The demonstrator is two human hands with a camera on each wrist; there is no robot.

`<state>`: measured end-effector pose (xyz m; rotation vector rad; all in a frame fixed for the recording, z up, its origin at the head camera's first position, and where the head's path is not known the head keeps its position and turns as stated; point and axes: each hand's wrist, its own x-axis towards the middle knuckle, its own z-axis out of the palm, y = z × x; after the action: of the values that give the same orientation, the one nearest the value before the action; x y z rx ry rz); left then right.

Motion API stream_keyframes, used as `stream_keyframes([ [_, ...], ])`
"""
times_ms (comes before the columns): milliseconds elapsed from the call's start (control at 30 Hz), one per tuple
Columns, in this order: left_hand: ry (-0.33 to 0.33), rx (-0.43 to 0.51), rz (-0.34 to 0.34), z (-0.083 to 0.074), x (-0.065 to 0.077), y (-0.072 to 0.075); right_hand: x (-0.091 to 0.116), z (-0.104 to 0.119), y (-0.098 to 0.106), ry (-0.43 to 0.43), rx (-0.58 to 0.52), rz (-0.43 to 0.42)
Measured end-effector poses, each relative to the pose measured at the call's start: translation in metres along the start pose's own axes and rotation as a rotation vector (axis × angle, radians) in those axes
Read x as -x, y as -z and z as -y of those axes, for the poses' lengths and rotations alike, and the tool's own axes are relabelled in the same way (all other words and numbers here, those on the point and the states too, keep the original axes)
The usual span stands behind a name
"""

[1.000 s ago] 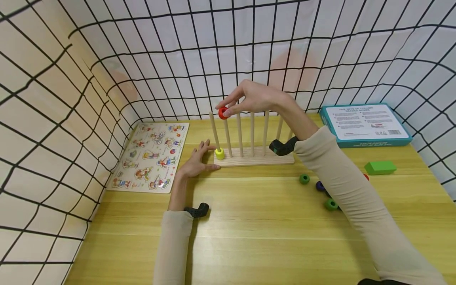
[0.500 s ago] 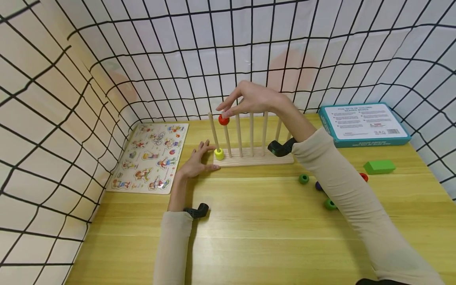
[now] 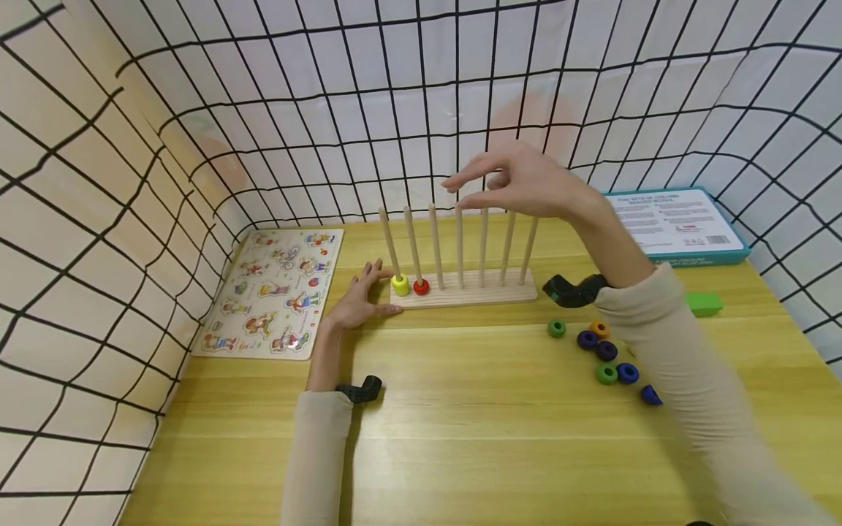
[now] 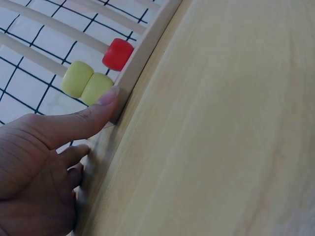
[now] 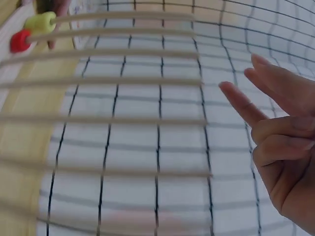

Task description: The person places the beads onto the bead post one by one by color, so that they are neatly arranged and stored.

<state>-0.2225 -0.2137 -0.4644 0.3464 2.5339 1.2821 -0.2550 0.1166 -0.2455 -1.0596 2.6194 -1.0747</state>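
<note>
A wooden peg stand (image 3: 487, 294) with several upright pegs stands near the back of the table. Two yellow beads (image 4: 86, 83) are stacked on its leftmost peg. One red bead (image 3: 421, 287) sits at the foot of the second peg. My left hand (image 3: 355, 303) holds the left end of the base, thumb at the front corner and fingers toward the back. Above the right-hand pegs, my right hand (image 3: 526, 183) is in the air with thumb and fingers apart, holding nothing. Blank pegs also show in the right wrist view, beside the right hand (image 5: 285, 128).
Loose green, purple, orange and blue beads (image 3: 607, 351) lie right of the stand, some close to my right sleeve. A green block (image 3: 704, 304) and a teal box (image 3: 691, 226) are farther right. A picture puzzle board (image 3: 270, 292) lies left. Black netting (image 3: 368, 95) rises behind.
The right hand let go of the red bead at the second peg's top, and the bead dropped to the base. That hand then moved right, uncovering more loose beads. The left hand stayed put.
</note>
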Motion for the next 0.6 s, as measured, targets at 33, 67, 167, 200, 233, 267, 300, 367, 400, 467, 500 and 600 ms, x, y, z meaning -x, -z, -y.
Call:
stream_keyframes([
  [33,0.002,-0.002,-0.001,0.0,0.0,0.0,0.013,-0.002,0.005,0.002,-0.001,-0.035],
  [67,0.002,-0.005,-0.001,0.0,0.0,0.0,0.026,-0.005,0.009,-0.003,-0.001,-0.071],
  [167,0.005,-0.012,-0.008,0.001,0.001,0.0,0.066,-0.016,0.021,-0.054,-0.018,-0.163],
  [200,0.006,-0.013,-0.011,0.0,0.001,0.0,0.079,-0.021,0.024,-0.087,-0.022,-0.181],
  [233,0.001,-0.015,-0.014,0.0,0.002,0.0,0.092,-0.028,0.026,-0.116,-0.024,-0.194],
  [267,-0.003,-0.017,-0.016,0.001,0.002,0.0,0.106,-0.035,0.028,-0.148,-0.022,-0.2],
  [300,-0.001,-0.019,-0.016,0.001,0.002,-0.001,0.119,-0.043,0.029,-0.18,-0.015,-0.201],
  [367,-0.001,-0.019,-0.013,0.001,0.002,-0.001,0.146,-0.061,0.028,-0.24,-0.001,-0.197],
  [400,-0.002,-0.021,-0.011,0.001,0.002,-0.002,0.159,-0.069,0.027,-0.282,0.007,-0.191],
  [467,-0.005,-0.022,-0.006,0.001,0.002,-0.002,0.184,-0.085,0.024,-0.358,0.035,-0.187],
  [500,-0.007,-0.02,-0.007,0.0,0.002,-0.002,0.195,-0.093,0.021,-0.394,0.048,-0.185],
  [600,-0.016,-0.021,-0.005,-0.001,0.001,-0.002,0.226,-0.117,0.013,-0.473,0.055,-0.183],
])
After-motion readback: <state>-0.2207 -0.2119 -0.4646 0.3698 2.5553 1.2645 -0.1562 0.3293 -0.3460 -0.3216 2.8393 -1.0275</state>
